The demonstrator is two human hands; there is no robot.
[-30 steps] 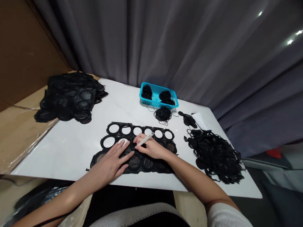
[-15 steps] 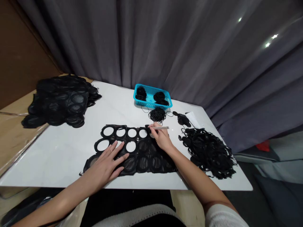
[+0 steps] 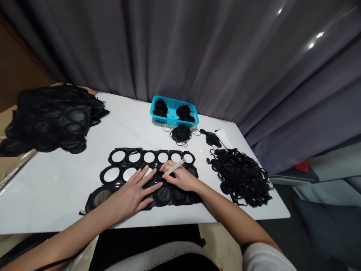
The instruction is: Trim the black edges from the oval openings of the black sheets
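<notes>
A black sheet (image 3: 163, 194) with rows of ring shapes lies flat on the white table. White tabletop shows through the rings of its top row and the left part of its middle row; the bottom-row rings still have dark film in them. My left hand (image 3: 134, 194) rests on the sheet with fingers spread, partly covering the middle and bottom rows. Between the fingers of my right hand (image 3: 180, 177) is a slim white pen-like tool (image 3: 175, 167), held over the middle row just beside my left fingertips. Its tip is hidden.
A blue basket (image 3: 175, 122) holds bundles of thin black loops, with another bundle (image 3: 181, 134) in front. To the right lie a heap of black scraps (image 3: 242, 177), black discs (image 3: 212, 139) and a white paper piece (image 3: 225, 138). Stacked black sheets (image 3: 47, 120) sit left. A grey curtain hangs behind.
My right hand has moved with the tool from the top row's right part down and left to the middle row. More see-through rings show at the top right. The view has shifted slightly.
</notes>
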